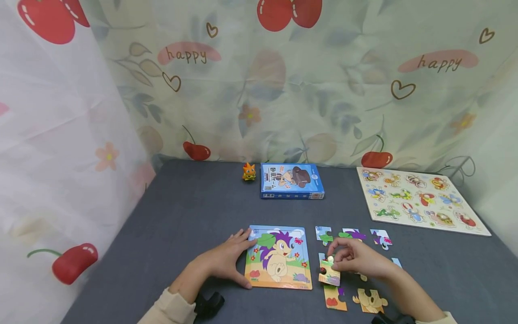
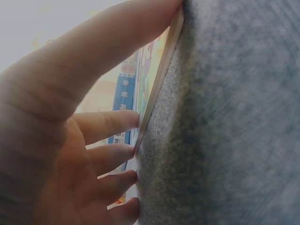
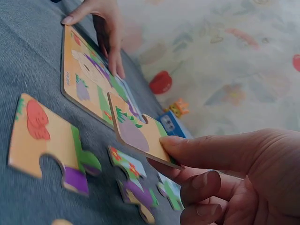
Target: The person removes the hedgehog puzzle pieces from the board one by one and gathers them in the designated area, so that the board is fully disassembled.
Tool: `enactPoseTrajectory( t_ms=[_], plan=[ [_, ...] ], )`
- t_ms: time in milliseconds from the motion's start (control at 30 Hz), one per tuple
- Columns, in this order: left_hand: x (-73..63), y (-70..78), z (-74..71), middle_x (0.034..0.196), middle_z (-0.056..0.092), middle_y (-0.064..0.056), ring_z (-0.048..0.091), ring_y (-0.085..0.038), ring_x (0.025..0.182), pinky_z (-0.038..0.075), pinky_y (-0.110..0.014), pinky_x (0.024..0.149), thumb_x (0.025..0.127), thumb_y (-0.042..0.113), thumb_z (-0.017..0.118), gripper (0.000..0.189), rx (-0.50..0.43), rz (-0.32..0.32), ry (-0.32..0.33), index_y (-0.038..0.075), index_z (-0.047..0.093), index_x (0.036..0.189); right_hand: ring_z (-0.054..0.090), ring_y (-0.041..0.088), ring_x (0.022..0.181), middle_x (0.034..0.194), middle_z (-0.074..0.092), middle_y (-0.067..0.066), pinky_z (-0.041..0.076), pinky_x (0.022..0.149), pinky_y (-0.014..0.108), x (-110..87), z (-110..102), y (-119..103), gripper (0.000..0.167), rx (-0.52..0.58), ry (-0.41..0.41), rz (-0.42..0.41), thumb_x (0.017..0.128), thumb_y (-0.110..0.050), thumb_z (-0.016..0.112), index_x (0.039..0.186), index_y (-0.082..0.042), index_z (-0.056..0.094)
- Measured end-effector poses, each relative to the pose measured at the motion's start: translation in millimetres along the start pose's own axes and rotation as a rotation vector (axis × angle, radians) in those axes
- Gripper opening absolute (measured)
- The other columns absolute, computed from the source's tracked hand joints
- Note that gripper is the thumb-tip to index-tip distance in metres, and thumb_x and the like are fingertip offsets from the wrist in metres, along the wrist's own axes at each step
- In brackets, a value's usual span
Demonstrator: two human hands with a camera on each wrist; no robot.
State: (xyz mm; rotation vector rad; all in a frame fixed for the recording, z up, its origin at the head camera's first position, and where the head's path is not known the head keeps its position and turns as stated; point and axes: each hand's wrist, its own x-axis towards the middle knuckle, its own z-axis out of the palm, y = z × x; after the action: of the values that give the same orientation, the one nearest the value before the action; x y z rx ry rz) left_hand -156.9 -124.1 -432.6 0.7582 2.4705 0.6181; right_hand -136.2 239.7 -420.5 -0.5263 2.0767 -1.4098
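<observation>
My left hand (image 1: 222, 258) lies at the left side of a square hedgehog puzzle board (image 1: 279, 286), its thumb at the near corner and fingers at the far one. In the left wrist view, the thumb and fingertips touch the board's edge. Just right of the board, my right hand (image 1: 362, 258) pinches a puzzle piece (image 3: 131, 129) between thumb and fingers. The piece shows a purple bush and green grass, and is tilted above the loose pieces. Below it lies a piece with a red plant (image 3: 47, 136). The right hand partly hides other pieces in the head view.
Several loose pieces, including a tan one (image 1: 370, 301) and a purple one (image 1: 381, 238), lie around the right hand. A blue box (image 1: 291, 182) and small orange figurine (image 1: 248, 172) stand at the back. An insect puzzle board (image 1: 421, 200) lies back right.
</observation>
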Motion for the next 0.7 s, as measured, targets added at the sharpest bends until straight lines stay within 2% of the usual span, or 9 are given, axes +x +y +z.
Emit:
enactPoseTrajectory(
  t_ms=[133,267,467,700],
  plan=[
    [-0.8,0.8,-0.5,0.158,0.01,-0.007,0.005,-0.033,0.145,0.018,-0.056,0.112,0.064,0.056,0.078,0.102,0.001,-0.001,0.002,0.017,0.031,0.146,0.04,0.001,0.053,0.071,0.06,-0.006,0.036,0.047,0.026,-14.7,-6.1,3.7,0.032,0.003,0.014,-0.007,0.089,-0.011,0.062,0.107,0.011,0.047],
    [-1.1,1.0,-0.8,0.158,0.01,-0.007,0.005,-0.033,0.145,0.018,-0.056,0.112,0.064,0.056,0.078,0.102,-0.001,-0.004,0.001,0.017,0.031,0.146,0.044,0.002,0.058,0.075,0.062,-0.006,0.038,0.05,0.03,-31.1,-11.8,9.7,0.033,0.05,0.011,0.011,0.091,-0.01,0.058,0.109,0.013,0.044],
    [-1.5,0.3,0.1,0.158,0.011,-0.008,0.006,-0.034,0.145,0.019,-0.057,0.111,0.064,0.057,0.077,0.102,-0.003,-0.009,0.002,0.017,0.032,0.146,0.051,0.004,0.065,0.082,0.064,-0.003,0.044,0.056,0.028,-54.2,-20.1,20.1,0.032,0.069,0.05,0.022,0.093,-0.01,0.054,0.113,0.014,0.045],
    [1.2,-1.0,2.6,0.158,0.01,-0.006,0.005,-0.032,0.145,0.019,-0.056,0.112,0.064,0.059,0.076,0.102,-0.002,-0.012,-0.015,0.019,0.031,0.147,0.056,0.006,0.071,0.087,0.062,-0.003,0.047,0.06,0.026,-80.2,-28.7,36.5,0.036,0.066,0.096,0.103,0.096,-0.013,0.051,0.119,0.014,0.045]
  ],
)
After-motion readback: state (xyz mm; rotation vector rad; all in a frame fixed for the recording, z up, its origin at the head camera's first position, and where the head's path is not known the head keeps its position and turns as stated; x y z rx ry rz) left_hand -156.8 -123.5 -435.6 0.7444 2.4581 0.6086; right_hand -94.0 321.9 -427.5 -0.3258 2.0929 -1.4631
